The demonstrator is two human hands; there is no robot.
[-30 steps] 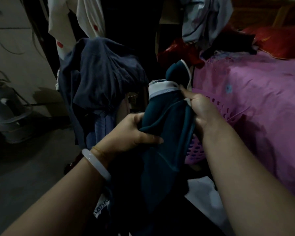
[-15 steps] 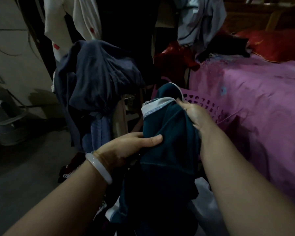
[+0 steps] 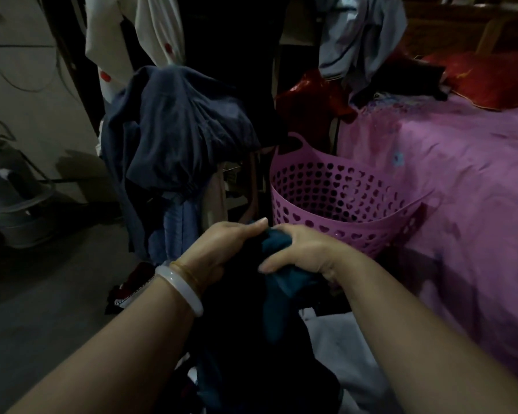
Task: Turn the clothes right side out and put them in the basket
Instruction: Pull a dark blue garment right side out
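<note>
— Both of your hands have dropped since a moment ago: the left hand (image 3: 222,249) and right hand (image 3: 304,253) now clutch the teal garment (image 3: 277,289) low, bunched between them, its white band no longer in sight

— So is it turned yet?

— You can't tell from here; most of it hangs dark below your wrists. Lowering it has uncovered the pink basket (image 3: 338,198), just beyond your knuckles, mouth open

— Room to move?

— Its near rim sits close ahead; the pink bedspread (image 3: 461,180) crowds your right, the navy clothes heap (image 3: 174,132) your left, so lift forward over the rim
</note>
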